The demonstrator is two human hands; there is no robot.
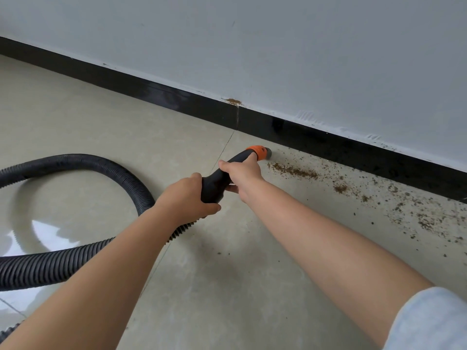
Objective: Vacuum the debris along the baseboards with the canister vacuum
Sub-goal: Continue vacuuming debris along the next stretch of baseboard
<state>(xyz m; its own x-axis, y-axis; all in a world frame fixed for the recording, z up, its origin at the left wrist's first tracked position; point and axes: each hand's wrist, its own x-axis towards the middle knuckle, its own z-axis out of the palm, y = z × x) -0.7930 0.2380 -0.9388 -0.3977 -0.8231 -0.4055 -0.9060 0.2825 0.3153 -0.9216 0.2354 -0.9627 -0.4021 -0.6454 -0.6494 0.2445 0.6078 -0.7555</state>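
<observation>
My pale blue rolled sleeve [429, 322] sits closest. My right hand [243, 170] and left hand [187, 195] both clench the black vacuum handle [217, 184], its ribbed black hose [75, 162] looping left; the orange-collared nozzle [260, 152] touches the beige tile floor [101, 122] beside brown crumbly debris [293, 170], near the black baseboard [177, 99].

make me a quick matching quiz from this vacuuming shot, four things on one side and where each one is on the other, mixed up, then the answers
Things
1. left hand
2. right hand
3. orange nozzle
4. brown debris

Places
A. scattered on the floor to the right of the nozzle, along the black baseboard
B. grips the black handle at its rear, where the ribbed hose joins
C. low at the floor, close to the baseboard
D. grips the handle further forward, just behind the orange part

Pairs: 1-B, 2-D, 3-C, 4-A
</observation>
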